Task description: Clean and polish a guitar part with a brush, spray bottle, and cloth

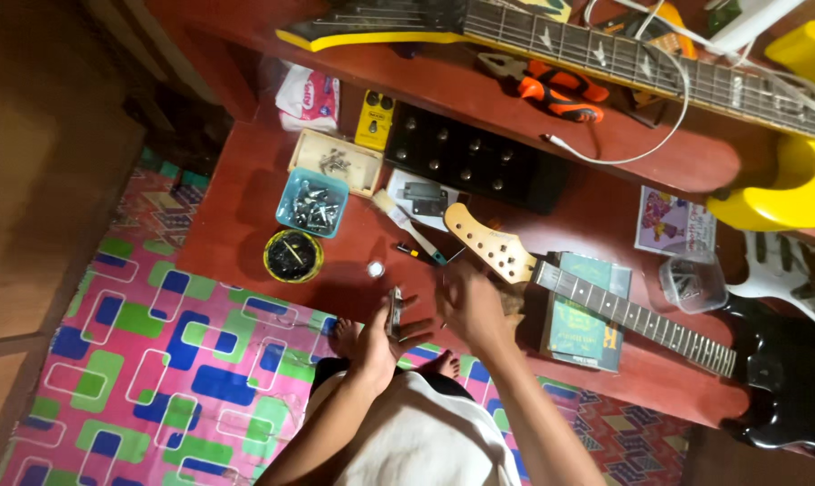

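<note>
My left hand (382, 335) is at the front edge of the red workbench (245, 207), palm up, with a small grey metal part (395, 312) lying in it and the fingers spread. Close beside it to the right is my right hand (468, 306), blurred, fingers apart, just short of the wooden headstock (488, 245) of a black electric guitar (790, 378). The guitar's neck (641, 321) runs right across the bench. A small silver cap (376, 268) lies on the bench just beyond my left hand.
A round yellow tin (292, 256), a blue tray of metal parts (312, 203) and a wooden box (335, 160) stand at left. A brush (405, 225), black pedalboard (475, 157), green booklet (585, 315), clear cup (693, 279), orange pliers (560, 94) and yellow guitar (785, 171) lie beyond. Patterned mat (146, 360) below.
</note>
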